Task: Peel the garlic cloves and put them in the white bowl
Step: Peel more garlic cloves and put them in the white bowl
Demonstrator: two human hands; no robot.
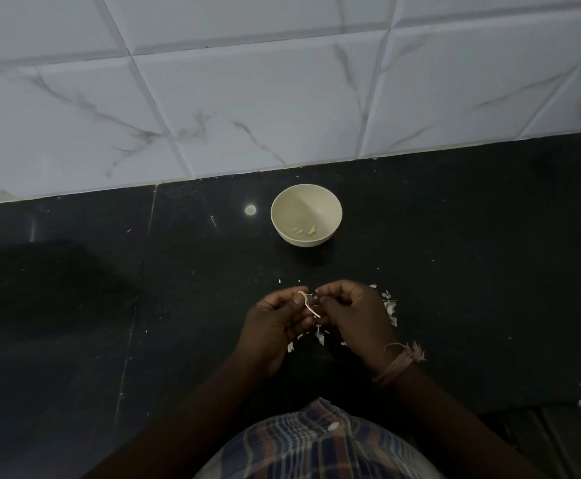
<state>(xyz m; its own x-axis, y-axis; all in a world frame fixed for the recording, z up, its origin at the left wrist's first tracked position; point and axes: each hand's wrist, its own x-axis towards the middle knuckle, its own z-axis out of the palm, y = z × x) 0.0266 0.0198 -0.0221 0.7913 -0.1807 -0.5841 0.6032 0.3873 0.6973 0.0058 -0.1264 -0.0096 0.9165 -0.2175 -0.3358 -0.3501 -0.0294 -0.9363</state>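
Observation:
A white bowl (305, 202) stands on the black counter near the tiled wall, with two small peeled garlic pieces (304, 230) at its bottom. Below it, close to the counter's front, my left hand (275, 323) and my right hand (354, 316) meet fingertip to fingertip. Between them is a garlic clove (308, 299), mostly hidden by the fingers. My left fingers pinch it, and a thin strip of white skin (311, 309) curls down from it. My right fingertips pinch at the clove's other side. Torn skin flakes (320, 337) lie on the counter under the hands.
More skin scraps (391, 309) are scattered to the right of my right hand. A white marble-tiled wall (247, 98) rises behind the black counter (109, 305). A thread band (399, 361) circles my right wrist.

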